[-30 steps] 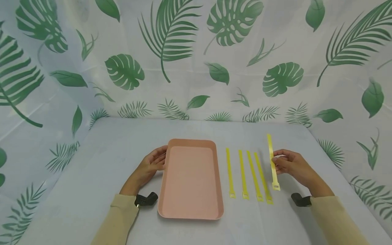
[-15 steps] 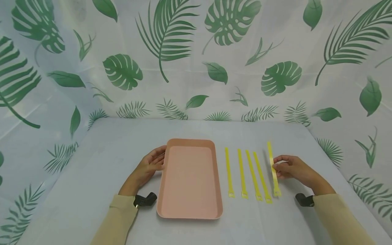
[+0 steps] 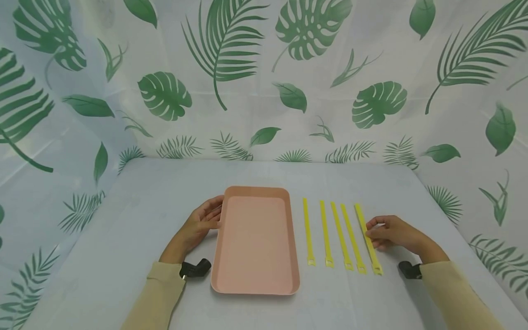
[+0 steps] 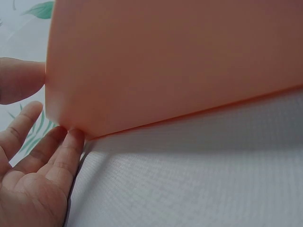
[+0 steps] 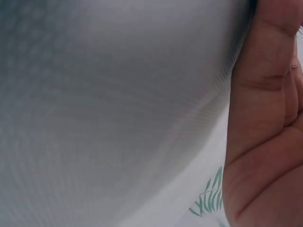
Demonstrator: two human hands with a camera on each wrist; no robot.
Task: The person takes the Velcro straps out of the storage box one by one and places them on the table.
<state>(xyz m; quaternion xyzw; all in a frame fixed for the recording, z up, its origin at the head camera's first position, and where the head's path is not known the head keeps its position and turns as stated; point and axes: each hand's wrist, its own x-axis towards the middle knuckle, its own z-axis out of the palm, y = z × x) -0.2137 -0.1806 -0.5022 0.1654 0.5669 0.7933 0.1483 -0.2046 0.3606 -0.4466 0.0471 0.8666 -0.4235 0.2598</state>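
Note:
My left hand rests against the left side of a pink rectangular tray. In the left wrist view its thumb touches the tray's side wall, and two fingertips meet the tray's lower corner. To the right, my right hand pinches a yellow cable tie with a slotted end, along its right edge, close over the table. Several more such cable ties lie side by side between the tray and that hand. The right wrist view shows only palm and thumb; the held cable tie is hidden there.
A white cloth-covered table spreads under everything. Behind and beside it hangs a white sheet printed with green leaves. Each wrist carries a black camera over a beige sleeve.
My right hand has lowered the yellow cable tie and drawn it nearer the person, turning it to slant like the neighbouring ones. My left hand and the tray stay put.

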